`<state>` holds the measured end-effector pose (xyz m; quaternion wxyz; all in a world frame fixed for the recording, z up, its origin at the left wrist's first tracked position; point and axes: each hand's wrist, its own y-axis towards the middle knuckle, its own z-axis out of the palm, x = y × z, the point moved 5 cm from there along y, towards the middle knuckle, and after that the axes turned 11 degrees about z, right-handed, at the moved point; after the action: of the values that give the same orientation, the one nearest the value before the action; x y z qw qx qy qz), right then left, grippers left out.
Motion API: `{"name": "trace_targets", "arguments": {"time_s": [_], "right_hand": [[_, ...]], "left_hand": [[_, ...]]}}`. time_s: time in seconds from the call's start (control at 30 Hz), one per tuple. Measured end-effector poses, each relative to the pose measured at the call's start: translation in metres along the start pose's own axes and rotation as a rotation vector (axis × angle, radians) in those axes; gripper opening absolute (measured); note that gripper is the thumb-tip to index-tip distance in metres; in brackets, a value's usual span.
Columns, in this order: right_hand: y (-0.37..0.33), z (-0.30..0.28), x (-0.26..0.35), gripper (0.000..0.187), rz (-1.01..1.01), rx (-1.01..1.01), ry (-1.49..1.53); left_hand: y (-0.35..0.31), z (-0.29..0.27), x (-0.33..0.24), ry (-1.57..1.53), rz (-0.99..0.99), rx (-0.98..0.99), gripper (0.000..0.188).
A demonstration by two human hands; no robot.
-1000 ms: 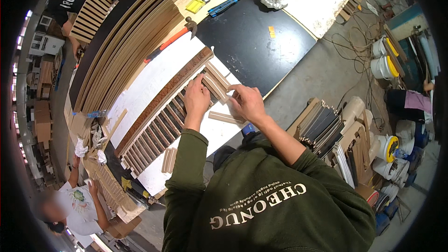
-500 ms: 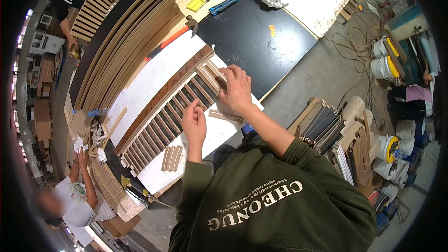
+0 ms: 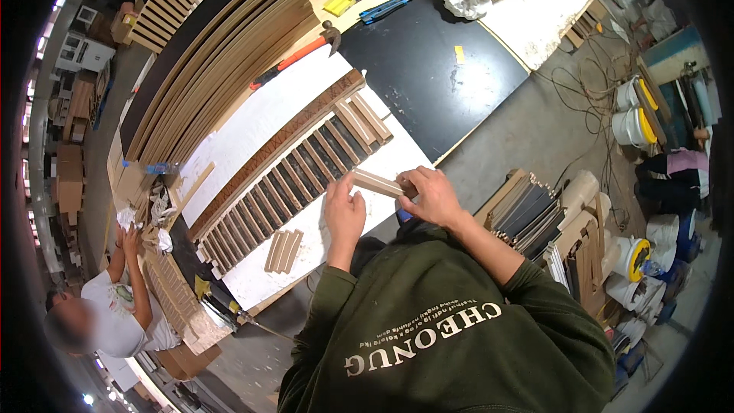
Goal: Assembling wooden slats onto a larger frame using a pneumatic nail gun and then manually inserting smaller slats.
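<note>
A short wooden strip [image 3: 376,183] is held between my two hands, raised over the front edge of the white board [image 3: 306,239]. My left hand [image 3: 345,213] closes its fingertips on the strip's left end. At its other end, my right hand [image 3: 432,197] pinches it. Just beyond lies a slatted wooden panel [image 3: 284,183], its many short strips set crosswise in a row with dark gaps between them. Two strips at its right end sit close together. Along the far side of the panel runs a long brown rail [image 3: 279,151]. Several loose strips [image 3: 284,251] lie nearer my left arm.
A hammer [image 3: 310,50] with an orange handle rests beside a tall stack of boards [image 3: 222,61]. Blue pliers-like tools [image 3: 384,10] and a black panel [image 3: 436,61] lie farther right. A drill [image 3: 229,302] is at the lower left. Two co-workers work at left.
My right hand has left the panel's right end and come back toward me. Both hands now hold the loose strip, lifted off the white board.
</note>
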<state>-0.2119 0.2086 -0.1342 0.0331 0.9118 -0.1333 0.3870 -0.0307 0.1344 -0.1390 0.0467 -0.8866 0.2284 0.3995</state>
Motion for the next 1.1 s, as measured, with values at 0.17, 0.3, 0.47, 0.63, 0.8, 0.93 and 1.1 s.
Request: {"name": "trace_targets", "arguments": {"time_s": [0.17,0.3,0.47,0.63,0.8,0.93,1.1], "right_hand": [[0.011,0.001,0.004,0.03,0.032,-0.101,0.069],[0.015,0.006,0.006,0.033,-0.022,-0.119,0.109],[0.007,0.007,0.003,0.037,-0.085,-0.109,0.081],[0.012,0.007,0.018,0.037,-0.121,-0.049,0.114],[0.015,0.013,0.011,0.04,-0.114,-0.056,0.112],[0.024,0.005,0.018,0.048,-0.073,-0.038,-0.028],[0.041,-0.008,0.027,0.069,-0.166,-0.199,-0.082]], "left_hand": [[0.04,-0.007,-0.015,0.167,0.179,-0.005,0.041],[0.058,-0.008,-0.018,0.413,0.298,0.075,0.04],[0.06,-0.007,-0.018,0.511,0.346,0.203,0.038],[0.068,-0.009,-0.016,0.576,0.399,0.223,0.035],[0.074,-0.01,-0.016,0.644,0.457,0.256,0.034],[0.08,-0.015,-0.02,0.721,0.491,0.301,0.035],[0.092,-0.015,-0.01,0.786,0.527,0.297,0.041]]}}
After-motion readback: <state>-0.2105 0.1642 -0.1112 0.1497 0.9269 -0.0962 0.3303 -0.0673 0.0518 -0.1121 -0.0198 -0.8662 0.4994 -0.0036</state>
